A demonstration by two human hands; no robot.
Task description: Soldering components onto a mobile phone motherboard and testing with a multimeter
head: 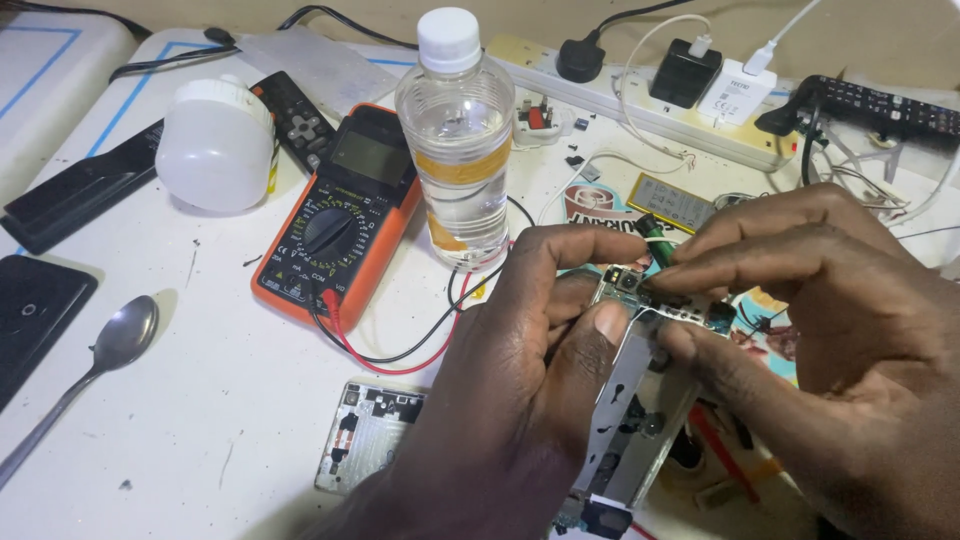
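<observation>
An opened phone body [632,400] with bare circuit parts lies under both hands at the lower middle. My left hand [520,380] grips its upper left edge, thumb pressed on the frame by the camera module [627,279]. My right hand [810,330] pinches at the top of the phone's board, fingertips by a small dark-green part [655,243]. Whether the right fingers hold a tool is hidden.
A clear water bottle [456,140] stands just behind the hands. An orange multimeter [340,215] with red and black leads lies to the left, then a white bulb [215,145], a spoon [100,360], a dark phone [30,310], and a phone panel [365,435]. A power strip [640,100] with chargers runs along the back.
</observation>
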